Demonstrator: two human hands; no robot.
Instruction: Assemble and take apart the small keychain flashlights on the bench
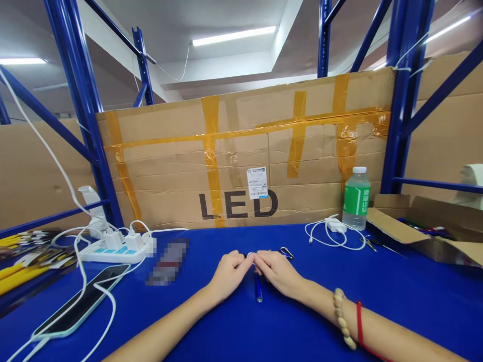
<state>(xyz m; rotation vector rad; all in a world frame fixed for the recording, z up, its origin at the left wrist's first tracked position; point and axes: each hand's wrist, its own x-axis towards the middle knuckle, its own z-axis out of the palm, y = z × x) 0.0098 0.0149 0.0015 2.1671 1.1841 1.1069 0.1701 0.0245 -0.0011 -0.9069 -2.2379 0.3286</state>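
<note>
**Evidently a small, fiddly thing, held at the fingertips**

Both hands meet at the middle of the blue table [377,296]. The left hand [229,274] is curled, its thumb and forefinger pinched on what looks like a small metal ring [251,255]. The right hand [278,271] is pinched too, closed over the far end of a small blue cylinder [258,289]. The cylinder's near end sticks out from under the fingers and rests on the table top. The exact grip on the ring is too small to make out.

A carabiner clip [287,252] lies just beyond the right hand's fingers; whether it is linked to the ring is not clear.

The cylinder looks light, rigid and smooth, so it would probably roll or slip if taken by its round body alone. Pinching it near the ring end should give better control. The ring is thin and probably springy, a matter for fingernails and fingertips rather than a full grasp.

A phone [81,301] on its cable and a power strip [113,250] lie well to the left. A water bottle [356,198] stands at the back right, before the taped cardboard box [169,166].
</note>
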